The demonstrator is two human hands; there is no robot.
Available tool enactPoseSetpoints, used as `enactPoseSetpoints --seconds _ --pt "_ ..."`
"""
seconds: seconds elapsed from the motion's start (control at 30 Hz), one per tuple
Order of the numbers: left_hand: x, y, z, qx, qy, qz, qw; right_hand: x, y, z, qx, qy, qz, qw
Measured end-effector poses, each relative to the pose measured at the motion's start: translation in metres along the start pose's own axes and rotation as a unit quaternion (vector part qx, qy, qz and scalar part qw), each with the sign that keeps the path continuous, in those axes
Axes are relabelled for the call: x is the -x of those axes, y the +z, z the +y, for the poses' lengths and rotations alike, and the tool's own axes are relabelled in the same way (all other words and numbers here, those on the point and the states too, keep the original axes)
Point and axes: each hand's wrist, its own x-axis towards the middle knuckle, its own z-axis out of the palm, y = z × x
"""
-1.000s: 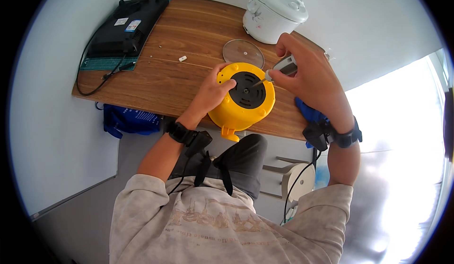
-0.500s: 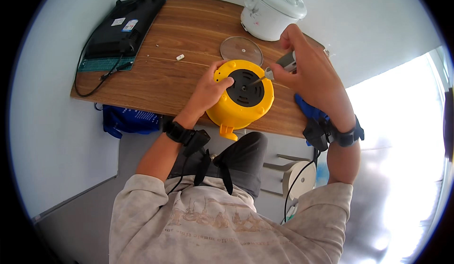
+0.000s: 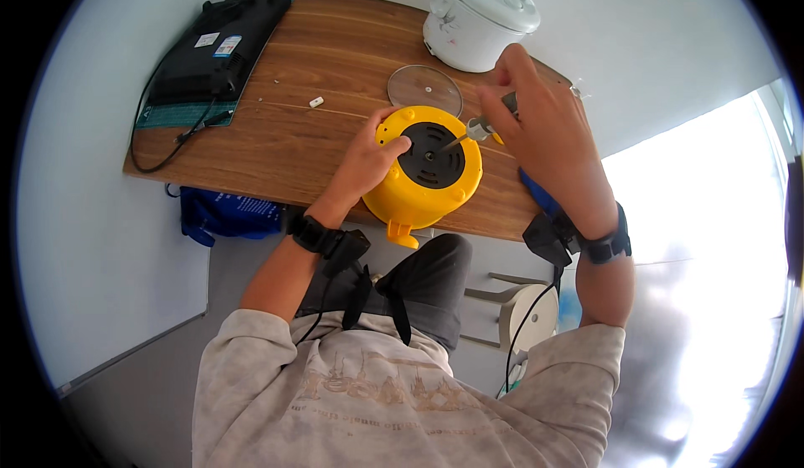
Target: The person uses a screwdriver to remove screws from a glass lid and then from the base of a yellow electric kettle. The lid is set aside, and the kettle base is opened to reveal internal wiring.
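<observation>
A yellow round appliance (image 3: 411,204) lies tilted at the table's front edge, its black vented base (image 3: 432,168) facing up and a yellow handle jutting toward me. My left hand (image 3: 371,151) grips its left side, fingers around the rim and the thumb on the black base. Above its right side, my right hand (image 3: 544,120) is closed around a screwdriver (image 3: 480,128) with a grey handle. The shaft slants down left to the middle of the base, near a recessed screw hole; whether the tip sits in it is too small to tell.
A white rice cooker (image 3: 481,22) stands at the back right. Behind the appliance lies a round clear lid (image 3: 425,89). A small white piece (image 3: 316,102) rests left of it. At the left, a black flat appliance (image 3: 213,53) with a cord lies on a green mat (image 3: 180,115).
My right hand has turned and shifted slightly left around the screwdriver handle. My left hand and the yellow appliance hold nearly the same place.
</observation>
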Motion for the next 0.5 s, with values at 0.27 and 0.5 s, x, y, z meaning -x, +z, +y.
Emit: enactPoseSetpoints --seconds 0.27,0.5 --pt "-0.001 -0.002 -0.003 -0.001 0.019 0.0 1.0 0.003 -0.005 -0.007 -0.082 -0.03 -0.01 0.996" --pt "0.001 -0.001 0.002 -0.009 0.018 0.002 1.0 0.007 0.001 -0.02 -0.012 0.011 0.003 1.0"
